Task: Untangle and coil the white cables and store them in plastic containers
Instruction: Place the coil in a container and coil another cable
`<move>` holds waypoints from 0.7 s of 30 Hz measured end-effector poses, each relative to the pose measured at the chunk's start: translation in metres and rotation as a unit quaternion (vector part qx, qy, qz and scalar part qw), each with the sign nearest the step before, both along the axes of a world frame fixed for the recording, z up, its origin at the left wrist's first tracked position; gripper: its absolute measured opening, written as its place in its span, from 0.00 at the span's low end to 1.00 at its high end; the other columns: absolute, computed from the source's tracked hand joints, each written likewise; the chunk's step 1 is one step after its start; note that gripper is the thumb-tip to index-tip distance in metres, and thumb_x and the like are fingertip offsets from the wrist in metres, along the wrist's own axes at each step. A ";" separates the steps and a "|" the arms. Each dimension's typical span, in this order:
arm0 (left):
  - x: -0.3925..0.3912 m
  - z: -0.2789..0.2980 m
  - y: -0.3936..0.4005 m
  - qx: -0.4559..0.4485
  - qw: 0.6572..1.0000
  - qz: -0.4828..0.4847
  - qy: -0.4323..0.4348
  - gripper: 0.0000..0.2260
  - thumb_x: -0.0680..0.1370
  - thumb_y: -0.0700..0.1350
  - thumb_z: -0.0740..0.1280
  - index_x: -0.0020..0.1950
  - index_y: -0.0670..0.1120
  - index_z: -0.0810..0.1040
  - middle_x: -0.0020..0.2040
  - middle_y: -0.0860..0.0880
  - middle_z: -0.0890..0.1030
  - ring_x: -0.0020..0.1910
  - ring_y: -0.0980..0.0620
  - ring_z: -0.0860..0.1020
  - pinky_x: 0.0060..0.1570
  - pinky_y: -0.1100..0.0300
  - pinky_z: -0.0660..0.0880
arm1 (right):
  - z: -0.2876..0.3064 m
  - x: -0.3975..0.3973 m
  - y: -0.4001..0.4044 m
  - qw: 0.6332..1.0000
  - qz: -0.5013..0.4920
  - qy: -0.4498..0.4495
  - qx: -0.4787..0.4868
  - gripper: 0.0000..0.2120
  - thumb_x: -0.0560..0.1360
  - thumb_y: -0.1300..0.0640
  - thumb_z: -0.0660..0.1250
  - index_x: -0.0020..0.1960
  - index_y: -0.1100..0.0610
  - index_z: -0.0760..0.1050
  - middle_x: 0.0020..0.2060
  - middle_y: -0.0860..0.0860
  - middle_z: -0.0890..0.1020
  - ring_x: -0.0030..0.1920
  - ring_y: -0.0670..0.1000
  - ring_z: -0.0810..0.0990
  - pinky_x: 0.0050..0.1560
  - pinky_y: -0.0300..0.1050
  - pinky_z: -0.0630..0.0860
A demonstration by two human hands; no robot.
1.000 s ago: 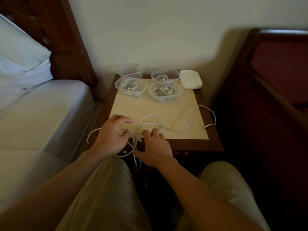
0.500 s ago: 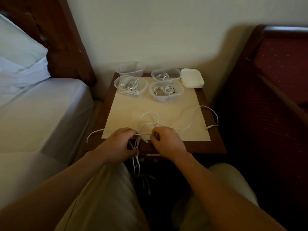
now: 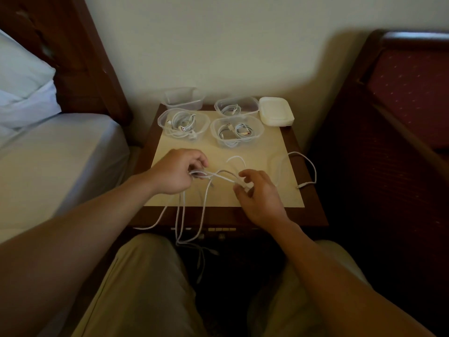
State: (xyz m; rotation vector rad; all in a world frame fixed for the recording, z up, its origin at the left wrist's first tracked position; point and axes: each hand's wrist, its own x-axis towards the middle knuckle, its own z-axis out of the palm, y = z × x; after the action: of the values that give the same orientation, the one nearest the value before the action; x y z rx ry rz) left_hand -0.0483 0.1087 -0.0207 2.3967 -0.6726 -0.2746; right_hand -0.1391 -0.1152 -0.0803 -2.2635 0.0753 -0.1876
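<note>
A tangle of white cables (image 3: 206,190) stretches between my two hands over a beige mat (image 3: 218,156) on a small wooden nightstand. My left hand (image 3: 177,171) pinches a bunch of strands. My right hand (image 3: 257,190) grips the cable near a connector. Loops hang over the front edge between my knees, and one strand (image 3: 308,166) curves off to the right edge. At the back stand clear plastic containers: three hold coiled cables (image 3: 183,122) (image 3: 237,131) (image 3: 235,107), and one (image 3: 182,98) looks empty.
A stack of white lids (image 3: 275,111) sits at the back right corner of the nightstand (image 3: 313,215). A bed with pillow (image 3: 60,147) lies to the left, a dark red upholstered chair (image 3: 401,113) to the right. The wall is close behind.
Both hands have lifted from the front edge and moved apart and forward over the mat, drawing the cable bundle taut between them. More cable now hangs off the front.
</note>
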 end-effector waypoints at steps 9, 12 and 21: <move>0.010 0.007 0.000 -0.057 0.997 0.028 -0.046 0.15 0.73 0.27 0.72 0.53 0.46 0.81 0.44 0.53 0.85 0.45 0.65 0.83 0.43 0.75 0.75 | -0.004 0.011 0.051 0.987 0.102 0.108 -0.062 0.45 0.68 0.24 0.66 0.78 0.42 0.58 0.69 0.42 0.74 0.69 0.51 0.69 0.68 0.60 0.63; 0.003 0.006 0.009 -0.060 0.996 0.029 -0.054 0.16 0.74 0.30 0.72 0.57 0.47 0.82 0.49 0.52 0.86 0.50 0.61 0.84 0.48 0.71 0.77 | -0.002 0.023 0.072 0.989 0.060 0.110 -0.082 0.35 0.73 0.31 0.67 0.74 0.46 0.64 0.63 0.47 0.77 0.65 0.54 0.72 0.64 0.59 0.67; -0.004 0.002 0.072 0.299 0.950 -0.048 -0.074 0.27 0.76 0.57 0.73 0.73 0.58 0.68 0.58 0.53 0.78 0.57 0.54 0.74 0.51 0.56 0.72 | -0.012 0.026 0.074 0.982 0.063 0.032 -0.176 0.05 0.82 0.55 0.57 0.50 0.53 0.70 0.43 0.54 0.81 0.46 0.60 0.79 0.44 0.50 0.72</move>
State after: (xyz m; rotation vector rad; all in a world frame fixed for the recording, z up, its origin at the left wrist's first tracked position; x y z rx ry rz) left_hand -0.0527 0.1808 -0.0188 2.9893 -0.8735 -0.3853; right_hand -0.1128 -0.0413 -0.0926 -2.6176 -0.0740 -0.0619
